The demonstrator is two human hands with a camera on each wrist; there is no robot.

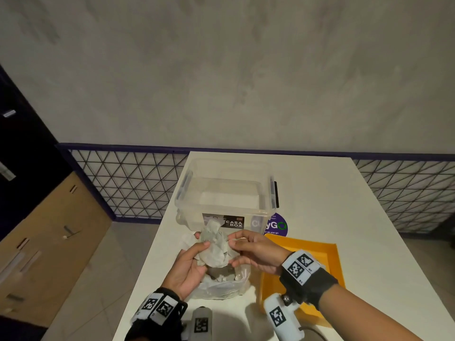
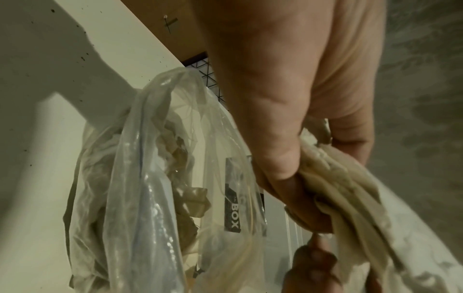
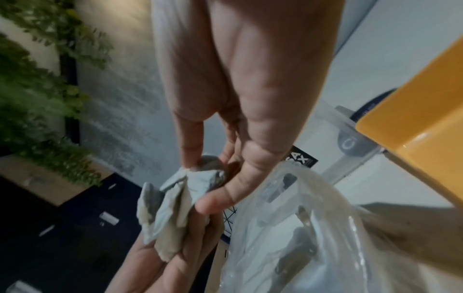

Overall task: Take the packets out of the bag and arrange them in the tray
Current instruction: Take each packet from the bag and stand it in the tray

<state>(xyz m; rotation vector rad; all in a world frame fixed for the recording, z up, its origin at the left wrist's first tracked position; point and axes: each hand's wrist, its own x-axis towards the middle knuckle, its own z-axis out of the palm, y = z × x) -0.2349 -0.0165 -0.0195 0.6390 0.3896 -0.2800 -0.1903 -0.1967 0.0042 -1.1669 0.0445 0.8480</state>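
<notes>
Both hands hold a bunch of pale grey-white packets (image 1: 214, 252) just above a clear plastic bag (image 1: 221, 283) lying on the white table. My left hand (image 1: 190, 263) grips the bunch from the left, thumb over it. My right hand (image 1: 248, 249) pinches the packets' upper right edge with thumb and fingers. The left wrist view shows the packets (image 2: 350, 188) clamped under the thumb and the bag (image 2: 150, 178) hanging open with more packets inside. In the right wrist view the fingertips pinch the packets (image 3: 175, 200). The orange tray (image 1: 317, 257) lies to the right under my right wrist.
A clear plastic storage box (image 1: 225, 190) with a "CASA BOX" label stands just behind the hands. A purple round sticker (image 1: 277, 225) lies on the table (image 1: 357, 230) by the box. Wire-mesh fencing runs along the back; the table's left edge drops to the floor.
</notes>
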